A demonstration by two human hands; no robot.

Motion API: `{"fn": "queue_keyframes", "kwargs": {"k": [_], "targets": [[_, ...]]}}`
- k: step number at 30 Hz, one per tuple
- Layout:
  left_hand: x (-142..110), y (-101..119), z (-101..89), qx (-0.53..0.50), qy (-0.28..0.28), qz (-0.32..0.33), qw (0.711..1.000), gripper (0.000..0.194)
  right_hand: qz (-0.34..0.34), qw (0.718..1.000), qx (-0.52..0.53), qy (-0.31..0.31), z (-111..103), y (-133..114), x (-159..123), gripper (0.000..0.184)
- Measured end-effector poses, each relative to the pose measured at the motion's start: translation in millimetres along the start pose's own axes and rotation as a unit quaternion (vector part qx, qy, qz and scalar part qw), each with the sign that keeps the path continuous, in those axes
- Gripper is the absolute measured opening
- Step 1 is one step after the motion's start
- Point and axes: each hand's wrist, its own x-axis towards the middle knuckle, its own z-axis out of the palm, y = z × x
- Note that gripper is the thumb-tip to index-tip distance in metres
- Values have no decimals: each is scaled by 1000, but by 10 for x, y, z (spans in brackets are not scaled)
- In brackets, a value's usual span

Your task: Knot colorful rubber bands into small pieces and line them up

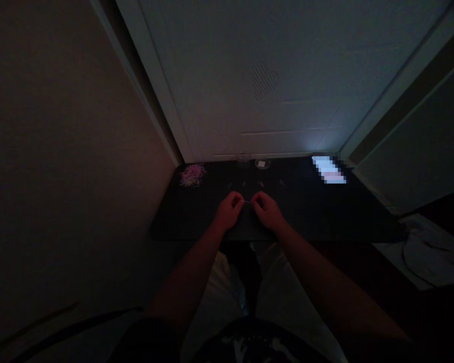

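Observation:
Over the dark table (310, 217), my left hand (230, 209) and my right hand (265, 209) face each other, fingertips pinched together. A thin pale strand (247, 201) spans the short gap between them, one end in each pinch. Its exact kind is too small and dim to make out. Just beyond my hands lies a loose row of tiny pieces, among them a small pinkish one (261, 184) and a pale one (244, 184). Farther left sits a tangled heap of pink and whitish thin strands (192, 175).
At the table's back edge stand a clear container (243, 158) and a round clear dish (268, 165) with a white square in it. A lit, blurred-out screen (329, 170) lies at the back right. A pale panel (212, 75) with heart patterns rises behind the table; a wall (79, 151) is on the left.

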Motion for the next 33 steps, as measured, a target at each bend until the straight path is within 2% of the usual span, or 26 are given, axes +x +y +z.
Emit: {"fn": "queue_keyframes", "kwargs": {"k": [8, 16, 25, 30, 33], "targets": [[2, 29, -5, -12, 26, -10, 1000, 12, -1, 1000, 0, 4, 2, -14, -9, 7], [7, 3, -8, -17, 13, 0, 1000, 12, 4, 999, 33, -3, 12, -11, -7, 18], [4, 3, -10, -5, 13, 1, 1000, 14, 1, 1000, 11, -6, 7, -13, -4, 7], [-7, 48, -3, 4, -12, -11, 1000, 24, -10, 1000, 18, -19, 4, -29, -13, 5], [-9, 66, 2, 25, -26, -15, 999, 19, -15, 999, 15, -26, -2, -47, -21, 6]]}}
